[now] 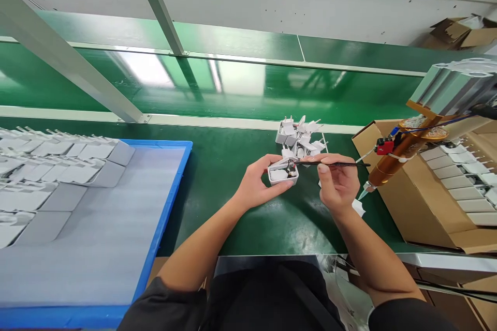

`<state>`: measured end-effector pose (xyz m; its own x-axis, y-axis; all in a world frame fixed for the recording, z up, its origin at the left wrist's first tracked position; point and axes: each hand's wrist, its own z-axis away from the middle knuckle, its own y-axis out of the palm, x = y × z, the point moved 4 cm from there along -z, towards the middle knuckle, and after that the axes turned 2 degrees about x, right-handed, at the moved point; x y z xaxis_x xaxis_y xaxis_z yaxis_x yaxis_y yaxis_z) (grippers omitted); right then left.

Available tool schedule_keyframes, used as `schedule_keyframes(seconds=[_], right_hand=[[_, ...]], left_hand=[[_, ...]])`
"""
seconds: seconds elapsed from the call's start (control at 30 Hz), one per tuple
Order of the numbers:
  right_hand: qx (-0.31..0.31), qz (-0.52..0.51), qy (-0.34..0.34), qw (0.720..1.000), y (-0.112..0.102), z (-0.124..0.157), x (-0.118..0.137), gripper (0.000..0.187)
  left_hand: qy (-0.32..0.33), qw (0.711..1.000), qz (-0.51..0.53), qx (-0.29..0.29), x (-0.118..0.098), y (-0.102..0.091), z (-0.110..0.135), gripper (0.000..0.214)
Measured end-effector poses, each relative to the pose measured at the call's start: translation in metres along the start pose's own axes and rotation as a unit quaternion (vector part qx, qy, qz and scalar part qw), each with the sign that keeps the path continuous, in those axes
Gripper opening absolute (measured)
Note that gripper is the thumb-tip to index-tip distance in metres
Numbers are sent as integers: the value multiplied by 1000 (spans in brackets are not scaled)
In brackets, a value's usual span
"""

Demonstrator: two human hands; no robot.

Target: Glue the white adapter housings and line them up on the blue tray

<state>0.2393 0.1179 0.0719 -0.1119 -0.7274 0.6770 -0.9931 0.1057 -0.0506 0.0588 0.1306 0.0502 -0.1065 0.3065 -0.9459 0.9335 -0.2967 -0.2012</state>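
My left hand point(258, 181) is closed around a small white open charger shell point(282, 172), held above the green bench. My right hand point(337, 181) pinches a thin dark brush-like stick point(337, 164) that lies level, its left tip reaching into the shell. Just behind my hands lies a heap of white plug parts point(300, 137) with metal pins sticking up.
A blue tray point(171, 207) lined with grey foam holds rows of white parts at the left. A cardboard box point(411, 201) with rows of white parts stands at the right. A brass-coloured dispenser tool point(392, 163) slants over its corner. A green conveyor belt point(233, 88) runs behind.
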Motion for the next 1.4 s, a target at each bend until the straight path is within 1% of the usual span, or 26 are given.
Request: schedule_keyframes(seconds=[0.1,0.2,0.3,0.37,0.47,0.57,0.63,0.7,0.77,0.83,0.93,1.0,1.03,1.1,1.17,1.27,1.33,1.4], right_hand=[[16,-3,12,1000,-2,-2,-3,10],[35,-34,17,999,-2,-4,-5,12],[54,-48,20,997,-5,-2,-2,15],[70,-33,26,997,-14,7,4,17],[107,13,64,992,-43,37,18,18],[134,75,149,977,-86,85,36,15],[119,119,205,964,-114,119,51,12],[89,165,238,953,-135,148,65,8],[68,217,251,941,-147,168,75,6],[85,268,258,924,-152,179,80,8],[158,296,254,907,-151,178,83,12],[193,287,238,908,-152,171,85,13],[197,281,228,911,-153,168,87,13],[185,274,209,920,-156,162,90,14],[154,267,197,930,-159,158,91,14],[95,257,189,943,-156,152,83,14],[70,244,181,950,-146,142,72,12],[66,217,175,958,-128,122,56,10]], left_hand=[[-3,1000,-11,-2,3,-1,-2,39],[-13,999,-42,1,9,-5,-5,37],[-48,990,-131,21,20,-13,-11,34],[-80,974,-203,51,29,-18,-15,31],[-133,948,-273,91,40,-24,-18,31],[-175,937,-282,108,42,-25,-19,39],[-192,940,-262,106,42,-23,-21,45],[-204,946,-233,92,45,-22,-24,47],[-209,956,-193,67,50,-21,-28,47],[-200,969,-142,35,57,-20,-31,46],[-177,982,-66,-1,68,-18,-34,46],[-161,985,-53,-28,73,-19,-35,45],[-152,986,-57,-43,75,-20,-36,44],[-124,986,-86,-72,74,-20,-35,40],[-87,984,-123,-90,70,-20,-33,39],[-48,981,-166,-91,63,-16,-30,47],[-41,978,-188,-79,61,-13,-28,54],[-37,975,-209,-68,61,-12,-26,59]])
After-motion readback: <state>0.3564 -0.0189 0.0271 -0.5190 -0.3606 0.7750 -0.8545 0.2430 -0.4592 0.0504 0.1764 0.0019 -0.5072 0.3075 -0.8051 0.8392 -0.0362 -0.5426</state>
